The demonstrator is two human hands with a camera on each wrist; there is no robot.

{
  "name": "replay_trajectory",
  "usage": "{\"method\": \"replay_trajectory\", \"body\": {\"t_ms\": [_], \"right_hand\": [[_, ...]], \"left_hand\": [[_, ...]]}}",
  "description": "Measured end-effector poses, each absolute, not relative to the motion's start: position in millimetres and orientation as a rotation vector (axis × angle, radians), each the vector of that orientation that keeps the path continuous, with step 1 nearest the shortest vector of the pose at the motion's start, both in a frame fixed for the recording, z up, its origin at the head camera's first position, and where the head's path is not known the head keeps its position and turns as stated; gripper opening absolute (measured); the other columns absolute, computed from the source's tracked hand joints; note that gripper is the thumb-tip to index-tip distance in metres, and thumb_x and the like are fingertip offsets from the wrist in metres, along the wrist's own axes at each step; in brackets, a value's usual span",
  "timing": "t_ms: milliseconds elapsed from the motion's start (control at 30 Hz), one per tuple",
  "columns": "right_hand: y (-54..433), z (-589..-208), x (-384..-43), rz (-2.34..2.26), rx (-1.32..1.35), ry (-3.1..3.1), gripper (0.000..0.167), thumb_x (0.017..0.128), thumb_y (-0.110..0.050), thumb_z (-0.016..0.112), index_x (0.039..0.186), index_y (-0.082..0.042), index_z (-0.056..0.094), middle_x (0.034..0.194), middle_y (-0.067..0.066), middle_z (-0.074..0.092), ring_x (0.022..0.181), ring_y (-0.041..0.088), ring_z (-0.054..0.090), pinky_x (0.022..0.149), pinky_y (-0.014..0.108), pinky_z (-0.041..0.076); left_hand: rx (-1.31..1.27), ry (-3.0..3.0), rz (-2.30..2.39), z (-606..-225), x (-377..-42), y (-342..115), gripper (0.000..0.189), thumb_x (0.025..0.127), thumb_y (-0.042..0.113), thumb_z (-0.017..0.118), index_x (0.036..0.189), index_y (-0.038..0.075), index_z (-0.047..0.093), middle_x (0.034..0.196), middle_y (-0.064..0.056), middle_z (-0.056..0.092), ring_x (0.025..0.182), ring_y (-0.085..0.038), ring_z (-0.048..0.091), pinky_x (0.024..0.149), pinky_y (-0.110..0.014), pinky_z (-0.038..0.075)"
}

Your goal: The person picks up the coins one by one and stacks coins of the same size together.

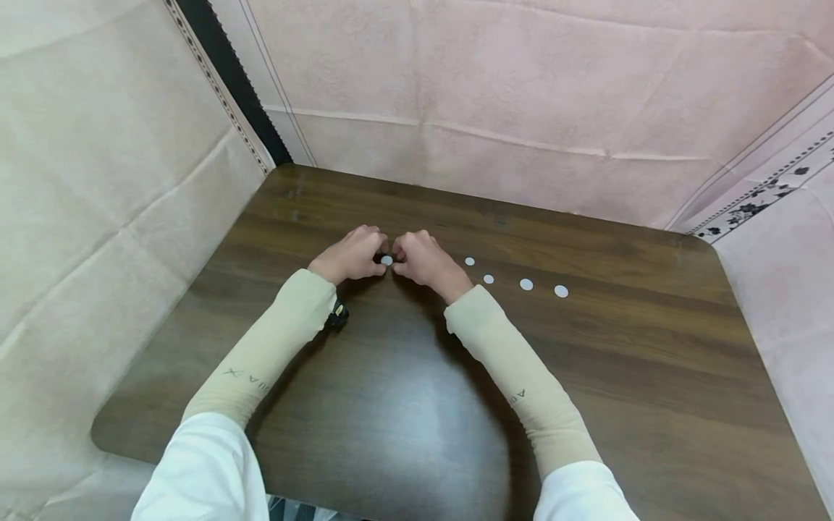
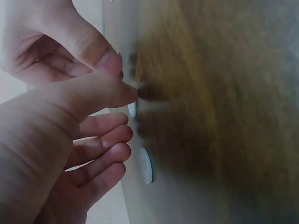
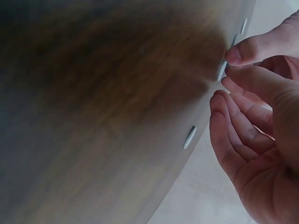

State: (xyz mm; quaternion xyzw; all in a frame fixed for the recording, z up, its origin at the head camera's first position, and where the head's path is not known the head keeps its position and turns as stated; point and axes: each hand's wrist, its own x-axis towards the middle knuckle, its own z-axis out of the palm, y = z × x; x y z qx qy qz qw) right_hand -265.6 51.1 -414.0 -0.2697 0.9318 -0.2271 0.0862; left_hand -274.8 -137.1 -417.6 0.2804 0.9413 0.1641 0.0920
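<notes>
Near the far side of the brown table, my left hand (image 1: 355, 255) and right hand (image 1: 426, 260) meet at a silver coin (image 1: 387, 260). Thumb and fingers of each hand pinch the coin from opposite sides. The left wrist view shows its edge (image 2: 132, 110) beside my left thumb, partly covered. Both thumb tips nearly touch, and in the right wrist view they cover the middle of the coin (image 3: 221, 73). The other fingers curl loosely. Another coin (image 2: 145, 165) lies on the table beside the left fingertips; in the head view it is hidden.
Right of my right hand, several coins lie flat on the table (image 1: 404, 405): two smaller ones (image 1: 470, 261) nearer the hand and two larger ones (image 1: 526, 284) farther right. Pale cloth (image 1: 521, 94) hangs behind and beside the table.
</notes>
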Motion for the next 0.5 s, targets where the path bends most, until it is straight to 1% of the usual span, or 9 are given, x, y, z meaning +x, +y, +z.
{"method": "replay_trajectory", "body": {"t_ms": [133, 200, 267, 367, 500], "right_hand": [[46.2, -417.7, -271.2, -0.675, -0.831, 2.783, 0.009, 0.097, -0.011, 0.073, 0.101, -0.005, 0.078, 0.1, 0.007, 0.079, 0.088, 0.018, 0.073, 0.078, 0.031, 0.059], [44.1, -418.1, -273.6, -0.67, -0.849, 2.774, 0.006, 0.097, -0.009, 0.074, 0.096, -0.005, 0.078, 0.094, 0.006, 0.077, 0.08, 0.016, 0.068, 0.072, 0.029, 0.056], [42.4, -417.6, -275.7, -0.653, -0.859, 2.759, 0.006, 0.097, -0.008, 0.073, 0.093, -0.005, 0.077, 0.089, 0.006, 0.074, 0.075, 0.015, 0.062, 0.069, 0.028, 0.052], [40.7, -415.4, -278.7, -0.62, -0.841, 2.739, 0.006, 0.097, -0.008, 0.073, 0.093, -0.006, 0.077, 0.087, 0.006, 0.073, 0.075, 0.016, 0.059, 0.07, 0.029, 0.05], [39.5, -413.2, -282.4, -0.58, -0.792, 2.717, 0.007, 0.096, -0.009, 0.074, 0.098, -0.008, 0.08, 0.095, 0.005, 0.077, 0.085, 0.016, 0.066, 0.077, 0.031, 0.055]], "left_hand": [[0.844, 2.78, 0.545, -417.5, -277.1, -139.0, 0.009, 0.093, 0.008, 0.074, 0.098, 0.002, 0.071, 0.098, -0.014, 0.065, 0.09, -0.025, 0.054, 0.08, -0.039, 0.049], [0.85, 2.779, 0.556, -417.0, -277.6, -139.7, 0.005, 0.092, 0.007, 0.074, 0.094, 0.003, 0.071, 0.095, -0.013, 0.066, 0.088, -0.024, 0.054, 0.079, -0.038, 0.049], [0.85, 2.773, 0.567, -416.6, -278.2, -140.0, 0.003, 0.092, 0.006, 0.074, 0.092, 0.004, 0.071, 0.094, -0.012, 0.068, 0.087, -0.024, 0.054, 0.079, -0.038, 0.049], [0.835, 2.755, 0.581, -416.1, -279.0, -140.0, 0.003, 0.093, 0.006, 0.074, 0.095, 0.004, 0.073, 0.095, -0.01, 0.07, 0.087, -0.022, 0.056, 0.08, -0.038, 0.051], [0.803, 2.732, 0.602, -415.0, -279.9, -139.2, 0.005, 0.095, 0.006, 0.074, 0.099, 0.004, 0.076, 0.096, -0.008, 0.073, 0.088, -0.021, 0.059, 0.082, -0.037, 0.053]]}}
